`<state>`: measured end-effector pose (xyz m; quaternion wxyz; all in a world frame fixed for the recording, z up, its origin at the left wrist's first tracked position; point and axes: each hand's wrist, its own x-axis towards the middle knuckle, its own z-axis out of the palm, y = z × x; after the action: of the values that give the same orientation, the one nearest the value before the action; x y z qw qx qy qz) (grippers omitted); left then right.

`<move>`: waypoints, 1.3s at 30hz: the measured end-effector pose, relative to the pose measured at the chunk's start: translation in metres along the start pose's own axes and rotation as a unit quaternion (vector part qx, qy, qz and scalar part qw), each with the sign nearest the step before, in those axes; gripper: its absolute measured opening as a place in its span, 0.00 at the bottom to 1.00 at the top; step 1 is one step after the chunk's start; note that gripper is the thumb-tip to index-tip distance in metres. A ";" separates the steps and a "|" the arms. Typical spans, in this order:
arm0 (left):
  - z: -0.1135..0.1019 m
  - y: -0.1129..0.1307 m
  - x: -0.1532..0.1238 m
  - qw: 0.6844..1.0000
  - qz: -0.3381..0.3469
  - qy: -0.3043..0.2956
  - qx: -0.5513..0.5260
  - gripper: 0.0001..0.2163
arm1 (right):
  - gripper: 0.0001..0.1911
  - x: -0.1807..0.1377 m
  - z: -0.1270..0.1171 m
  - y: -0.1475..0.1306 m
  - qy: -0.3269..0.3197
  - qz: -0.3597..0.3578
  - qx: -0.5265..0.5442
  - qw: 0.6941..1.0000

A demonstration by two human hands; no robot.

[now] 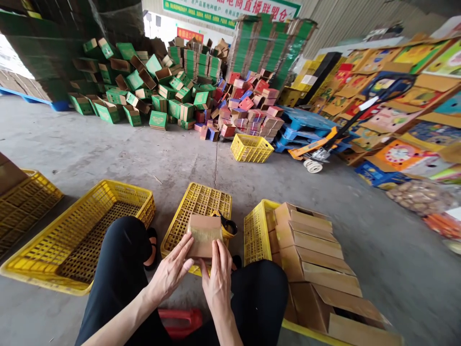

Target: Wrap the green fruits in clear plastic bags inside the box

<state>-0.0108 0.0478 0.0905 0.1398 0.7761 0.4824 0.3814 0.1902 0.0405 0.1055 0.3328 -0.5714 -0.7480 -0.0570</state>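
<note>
A small brown cardboard box (203, 234) with clear tape over its top rests on an upturned yellow crate (201, 201) between my knees. My left hand (172, 270) lies flat against the box's left side, fingers stretched out. My right hand (218, 278) presses its fingers on the box's near edge. A yellow and black tape dispenser (227, 225) sits just behind the box on the crate.
An open yellow crate (77, 235) stands to my left, another (25, 197) at the far left. To my right a yellow crate (256, 230) holds several brown boxes (313, 259). A red stool (180, 321) shows beneath me. Box piles, blue pallets (306, 126) and a pallet jack (317, 153) stand beyond.
</note>
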 end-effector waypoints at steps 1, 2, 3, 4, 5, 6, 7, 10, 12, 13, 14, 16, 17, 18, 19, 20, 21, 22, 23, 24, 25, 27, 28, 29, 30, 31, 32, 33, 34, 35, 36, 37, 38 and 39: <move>0.003 0.002 0.000 1.000 -0.009 0.004 0.006 0.32 | 0.37 0.001 0.000 -0.002 -0.003 -0.002 -0.005 1.000; 0.007 0.005 -0.001 1.000 -0.016 0.007 0.013 0.32 | 0.36 0.002 0.000 -0.004 -0.006 -0.005 -0.008 1.000; 0.010 0.007 -0.001 0.999 -0.022 0.012 0.023 0.32 | 0.35 0.003 -0.001 -0.006 -0.009 -0.008 -0.008 1.000; 0.013 0.009 0.000 0.999 -0.024 0.018 0.034 0.32 | 0.34 0.003 -0.001 -0.008 -0.012 -0.013 -0.006 1.000; 0.016 0.012 0.001 0.999 -0.021 0.021 0.044 0.33 | 0.34 0.004 -0.001 -0.009 -0.016 -0.016 -0.002 1.000; 0.019 0.014 0.002 0.998 -0.012 0.022 0.053 0.33 | 0.34 0.004 -0.001 -0.011 -0.018 -0.018 0.003 1.000; 0.021 0.016 0.004 0.998 0.001 0.021 0.059 0.34 | 0.34 0.003 -0.001 -0.012 -0.019 -0.019 0.007 1.000; 0.023 0.020 0.008 0.997 0.039 0.002 0.069 0.35 | 0.34 0.002 -0.001 -0.011 -0.020 -0.018 0.019 0.999; 0.021 0.020 0.009 0.996 0.050 -0.009 0.068 0.35 | 0.34 0.000 -0.002 -0.010 -0.022 -0.016 0.030 0.999; 0.019 0.019 0.009 0.996 0.052 -0.015 0.065 0.35 | 0.33 0.000 -0.002 -0.008 -0.025 -0.017 0.037 0.999; 0.016 0.018 0.009 0.996 0.054 -0.021 0.060 0.36 | 0.33 -0.001 -0.003 -0.006 -0.028 -0.019 0.046 0.998; 0.011 0.015 0.009 0.997 0.058 -0.033 0.044 0.36 | 0.32 -0.001 -0.005 -0.001 -0.033 -0.031 0.066 0.997; 0.007 0.013 0.009 0.997 0.062 -0.038 0.033 0.36 | 0.32 -0.001 -0.006 0.002 -0.033 -0.038 0.075 0.996; 0.004 0.010 0.008 0.997 0.067 -0.042 0.021 0.35 | 0.31 -0.001 -0.008 0.006 -0.031 -0.042 0.085 0.995; 0.001 0.007 0.009 0.996 0.074 -0.045 0.008 0.33 | 0.30 -0.001 -0.009 0.011 -0.028 -0.045 0.093 0.994; -0.002 0.004 0.009 0.996 0.081 -0.049 -0.003 0.31 | 0.29 -0.002 -0.011 0.015 -0.024 -0.046 0.099 0.994; -0.005 0.001 0.009 0.995 0.088 -0.053 -0.014 0.29 | 0.28 -0.002 -0.013 0.019 -0.020 -0.047 0.103 0.993; -0.008 -0.001 0.009 0.994 0.096 -0.056 -0.022 0.27 | 0.27 -0.002 -0.014 0.022 -0.017 -0.047 0.107 0.993; -0.010 -0.004 0.008 0.993 0.103 -0.056 -0.027 0.26 | 0.26 -0.002 -0.016 0.025 -0.015 -0.048 0.108 0.993; -0.013 -0.006 0.008 0.992 0.110 -0.055 -0.031 0.26 | 0.26 -0.002 -0.018 0.026 -0.012 -0.048 0.108 0.993; -0.015 -0.008 0.007 0.991 0.115 -0.054 -0.033 0.25 | 0.25 -0.001 -0.019 0.026 -0.008 -0.044 0.107 0.993; -0.018 -0.009 0.004 0.991 0.118 -0.051 -0.031 0.26 | 0.23 0.000 -0.020 0.022 0.002 -0.030 0.099 0.995; -0.019 -0.010 0.002 0.992 0.115 -0.050 -0.028 0.26 | 0.23 0.001 -0.019 0.019 0.006 -0.026 0.090 0.996; -0.019 -0.009 0.000 0.993 0.108 -0.048 -0.024 0.27 | 0.22 0.001 -0.017 0.015 0.010 -0.024 0.076 0.997; -0.018 -0.008 -0.001 0.994 0.099 -0.043 -0.020 0.27 | 0.22 0.002 -0.014 0.011 0.013 -0.026 0.059 0.998; -0.017 -0.007 -0.003 0.995 0.089 -0.038 -0.017 0.27 | 0.22 0.003 -0.012 0.006 0.015 -0.029 0.040 0.999; -0.016 -0.006 -0.004 0.996 0.077 -0.032 -0.015 0.27 | 0.22 0.003 -0.009 0.002 0.017 -0.031 0.022 0.999; -0.014 -0.004 -0.005 0.997 0.066 -0.026 -0.014 0.27 | 0.22 0.004 -0.006 -0.003 0.019 -0.032 0.008 0.999; -0.011 -0.002 -0.005 0.998 0.057 -0.020 -0.013 0.27 | 0.22 0.005 -0.004 -0.006 0.021 -0.031 -0.001 0.999; -0.009 0.000 -0.006 0.999 0.050 -0.013 -0.012 0.27 | 0.22 0.006 -0.002 -0.009 0.022 -0.032 -0.004 0.999; -0.007 0.001 -0.006 0.999 0.045 -0.006 -0.010 0.27 | 0.21 0.007 -0.002 -0.012 0.023 -0.034 -0.001 0.999; -0.005 0.003 -0.007 0.999 0.041 0.001 -0.008 0.27 | 0.21 0.009 -0.002 -0.014 0.022 -0.036 0.006 0.999; -0.004 0.004 -0.007 0.999 0.038 0.008 -0.005 0.27 | 0.21 0.011 -0.003 -0.016 0.019 -0.037 0.016 0.999; -0.003 0.005 -0.008 0.999 0.036 0.014 -0.002 0.27 | 0.20 0.013 -0.005 -0.017 0.015 -0.038 0.031 0.999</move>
<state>-0.0114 0.0382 0.0923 0.1208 0.7870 0.4553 0.3984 0.1753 0.0432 0.1221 0.3588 -0.5313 -0.7654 -0.0553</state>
